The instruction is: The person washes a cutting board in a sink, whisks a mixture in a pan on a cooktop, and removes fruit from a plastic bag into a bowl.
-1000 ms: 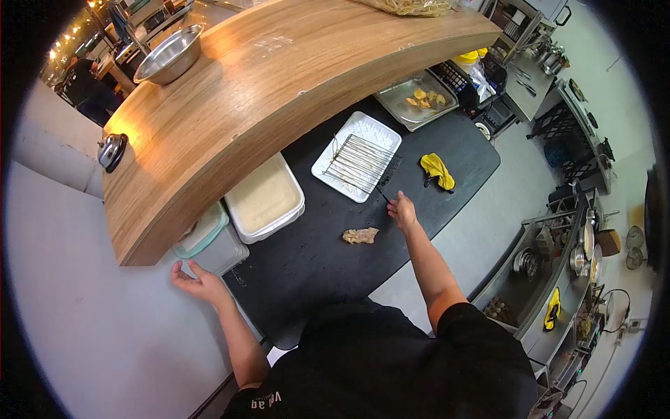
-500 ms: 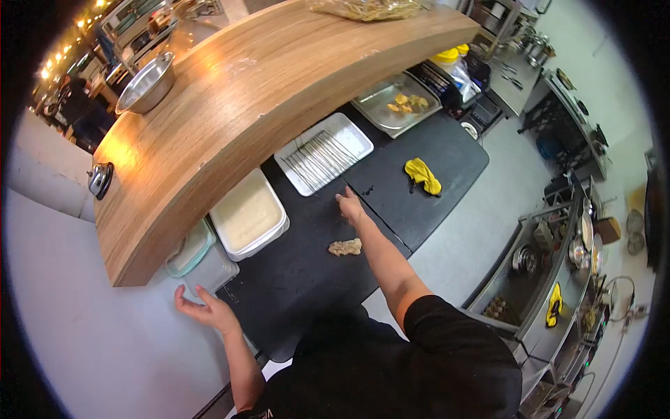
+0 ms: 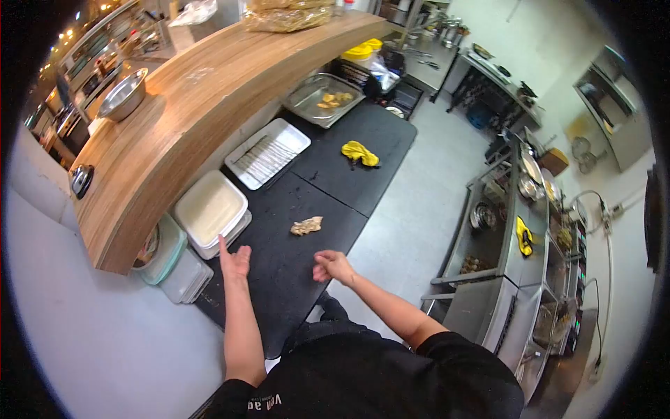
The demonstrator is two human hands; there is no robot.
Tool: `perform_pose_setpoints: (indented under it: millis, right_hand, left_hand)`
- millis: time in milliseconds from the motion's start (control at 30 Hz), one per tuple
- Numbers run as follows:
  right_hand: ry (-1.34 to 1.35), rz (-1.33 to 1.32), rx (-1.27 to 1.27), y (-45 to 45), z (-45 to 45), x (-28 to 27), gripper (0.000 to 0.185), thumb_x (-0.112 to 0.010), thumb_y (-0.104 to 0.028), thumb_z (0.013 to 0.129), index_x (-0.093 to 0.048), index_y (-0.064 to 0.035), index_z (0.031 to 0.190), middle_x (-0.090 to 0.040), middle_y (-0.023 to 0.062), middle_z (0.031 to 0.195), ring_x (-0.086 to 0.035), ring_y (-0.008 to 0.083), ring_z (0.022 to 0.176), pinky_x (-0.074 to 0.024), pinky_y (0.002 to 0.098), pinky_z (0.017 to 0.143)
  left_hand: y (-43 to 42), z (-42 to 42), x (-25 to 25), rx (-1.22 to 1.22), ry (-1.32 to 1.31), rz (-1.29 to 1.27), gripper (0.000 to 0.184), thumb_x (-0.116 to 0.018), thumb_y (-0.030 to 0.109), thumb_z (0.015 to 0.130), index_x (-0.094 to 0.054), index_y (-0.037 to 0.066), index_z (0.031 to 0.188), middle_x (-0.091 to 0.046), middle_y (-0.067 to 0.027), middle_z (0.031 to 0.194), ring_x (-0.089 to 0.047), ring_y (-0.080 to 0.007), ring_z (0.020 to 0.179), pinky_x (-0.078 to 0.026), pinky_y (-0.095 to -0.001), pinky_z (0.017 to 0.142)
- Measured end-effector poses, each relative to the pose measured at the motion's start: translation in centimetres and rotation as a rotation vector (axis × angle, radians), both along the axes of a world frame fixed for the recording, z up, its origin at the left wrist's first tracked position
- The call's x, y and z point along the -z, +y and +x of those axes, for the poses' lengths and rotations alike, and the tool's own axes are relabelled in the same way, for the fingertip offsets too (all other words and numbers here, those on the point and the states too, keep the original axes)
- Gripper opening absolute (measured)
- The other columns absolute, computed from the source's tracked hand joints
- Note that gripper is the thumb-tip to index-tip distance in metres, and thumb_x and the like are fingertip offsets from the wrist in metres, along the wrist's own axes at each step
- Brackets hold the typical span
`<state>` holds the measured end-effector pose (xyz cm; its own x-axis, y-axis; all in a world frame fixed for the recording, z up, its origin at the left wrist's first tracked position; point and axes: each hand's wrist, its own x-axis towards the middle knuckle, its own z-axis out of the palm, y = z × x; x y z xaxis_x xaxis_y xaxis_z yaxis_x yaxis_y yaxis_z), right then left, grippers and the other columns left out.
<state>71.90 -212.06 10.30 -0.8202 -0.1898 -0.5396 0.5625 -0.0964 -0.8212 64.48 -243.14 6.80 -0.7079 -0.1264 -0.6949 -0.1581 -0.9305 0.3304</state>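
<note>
My left hand (image 3: 235, 262) is open, palm up and fingers spread, in front of a white tub (image 3: 209, 206) with a pale, smooth filling. My right hand (image 3: 332, 267) is above the near edge of the black work surface (image 3: 269, 279), fingers loosely bent and apart from the thumb; I see nothing in it. Between and beyond my hands lies a lumpy beige piece of food (image 3: 306, 225), perhaps raw meat. Farther back, a white tray (image 3: 301, 137) holds several long thin rods side by side.
A steel pan (image 3: 301, 115) with yellowish pieces stands behind a yellow cloth (image 3: 360, 153). Lidded plastic containers (image 3: 187, 276) sit at the left by the wall. A wooden ledge (image 3: 160, 140) overhangs the back, bearing a steel bowl (image 3: 124, 95) and a bell (image 3: 82, 180).
My right hand has drawn back from near the white tray toward my body. My left hand has moved right, from over the plastic containers to before the white tub. The view has shifted.
</note>
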Motion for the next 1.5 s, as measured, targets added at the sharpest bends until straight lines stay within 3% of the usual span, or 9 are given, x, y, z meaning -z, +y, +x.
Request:
perform_pose_setpoints:
  millis: [67,167,467,567,733,933,1100,1233,1500]
  right_hand:
    - [0.029,0.174,-0.176,-0.2,2.2,-4.0,0.039,-0.051,-0.039,0.093,-0.061,-0.0008,0.095,-0.059,0.0078,0.054,-0.059,0.0162,0.044,-0.048,0.0262,0.039]
    - [-0.037,0.148,-0.165,1.1,5.1,-3.8,0.039,-0.049,-0.037,0.094,-0.061,-0.0003,0.095,-0.061,0.0099,0.059,-0.06,0.0164,0.046,-0.0487,0.0252,0.041]
    - [-0.095,0.047,0.483,14.7,13.7,-0.8,0.028,-0.05,-0.025,0.094,-0.055,-0.0028,0.112,-0.065,0.0081,0.081,-0.066,0.0201,0.067,-0.0541,0.0305,0.059]
    - [-0.137,0.063,0.662,19.1,15.1,-0.1,0.03,-0.051,-0.03,0.094,-0.056,-0.0038,0.107,-0.06,0.0039,0.067,-0.064,0.0185,0.062,-0.0527,0.0298,0.055]
    - [-0.138,-0.099,1.004,25.6,13.3,1.4,0.034,-0.047,-0.04,0.094,-0.054,-0.007,0.092,-0.051,-0.0003,0.053,-0.057,0.0159,0.052,-0.0473,0.0286,0.047]
    - [-0.108,-0.187,1.014,34.5,6.4,0.2,0.028,-0.047,-0.036,0.095,-0.055,-0.009,0.092,-0.054,-0.0008,0.057,-0.056,0.0157,0.054,-0.0467,0.0295,0.05]
    - [0.008,-0.326,1.055,42.9,1.0,-0.8,0.023,-0.051,-0.031,0.094,-0.056,-0.0087,0.098,-0.052,-0.0013,0.06,-0.054,0.0149,0.056,-0.0465,0.0291,0.053]
    - [0.001,-0.4,1.041,49.3,-1.0,0.3,0.035,-0.044,-0.018,0.095,-0.045,-0.0069,0.128,-0.055,0.0021,0.076,-0.053,0.0143,0.062,-0.0459,0.0282,0.055]
    - [-0.123,-0.431,1.119,54.8,-4.6,1.9,0.032,-0.043,-0.016,0.095,-0.048,-0.0106,0.126,-0.055,0.0019,0.082,-0.051,0.0138,0.063,-0.0454,0.027,0.057]
  left_hand:
    - [0.2,-1.1,-0.4,-0.068,0.089,-0.005,0.128,-0.08,0.049,0.064,0.008,-0.004,0.14,-0.009,-0.0301,0.145,-0.024,-0.0395,0.133,-0.031,-0.0467,0.106]
    - [1.6,-1.6,-2.3,-0.114,0.262,-0.055,0.105,-0.076,0.05,0.069,-0.02,-0.007,0.137,-0.018,-0.0258,0.143,-0.026,-0.0352,0.131,-0.028,-0.0465,0.107]
    - [4.1,-0.6,-0.2,0.114,0.165,0.018,0.136,-0.075,0.06,0.062,0.019,-0.001,0.14,-0.004,-0.0149,0.152,-0.019,-0.03,0.138,-0.022,-0.0436,0.111]
    - [10.4,2.4,-1.6,0.353,0.068,-0.037,0.128,-0.073,0.059,0.067,0.013,0.001,0.142,-0.008,-0.0145,0.151,-0.023,-0.0298,0.137,-0.03,-0.0412,0.107]
    - [18.0,3.5,-3.8,0.557,-0.197,-0.016,0.087,-0.064,0.034,0.083,-0.01,0.002,0.142,-0.045,-0.0144,0.119,-0.055,-0.0275,0.1,-0.05,-0.0382,0.08]
    - [24.6,-3.7,-9.7,0.417,-0.055,-0.122,0.03,-0.054,0.014,0.082,-0.044,0.0,0.107,-0.051,-0.0129,0.106,-0.057,-0.0249,0.093,-0.05,-0.0371,0.079]
    - [30.3,-10.3,-10.7,0.396,-0.002,-0.178,0.035,-0.055,0.011,0.08,-0.044,-0.001,0.111,-0.051,-0.0116,0.107,-0.054,-0.0252,0.098,-0.049,-0.037,0.082]
    - [35.5,-13.9,-9.6,0.379,0.092,-0.195,0.021,-0.059,0.01,0.078,-0.048,0.001,0.094,-0.052,-0.0104,0.097,-0.056,-0.0245,0.086,-0.05,-0.0362,0.075]
    - [44.6,-16.0,-6.6,0.445,-0.234,-0.262,0.029,-0.06,0.014,0.078,-0.046,0.003,0.102,-0.046,-0.0091,0.099,-0.053,-0.0227,0.086,-0.05,-0.0372,0.077]
